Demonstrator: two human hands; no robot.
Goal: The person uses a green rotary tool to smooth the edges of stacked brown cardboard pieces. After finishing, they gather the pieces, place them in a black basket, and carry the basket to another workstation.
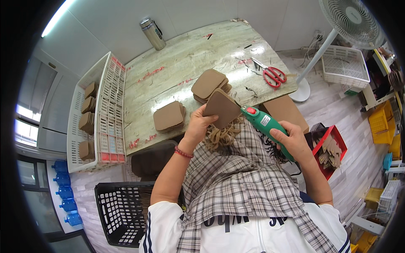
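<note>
My left hand [197, 126] pinches a flat brown piece with rounded corners [222, 109], holding it tilted over the table's near edge. My right hand [294, 141] is wrapped round a green handheld power tool with a red switch [265, 123]. The tool's narrow tip meets or nearly meets the piece's right edge; I cannot tell whether they touch. Just behind the piece stands a stack of similar brown pieces [208, 82], and another stack [168, 116] lies to its left. Curled tan trimmings [221, 137] lie on my checked apron [236, 175] below the piece.
Red-handled scissors [274, 77] lie at the table's [168, 80] right. A white crate [110, 109] with brown stacks stands left. A metal flask [152, 34] stands at the back. A fan [351, 17], a red-edged box of pieces [331, 154] and a black crate [120, 213] surround me.
</note>
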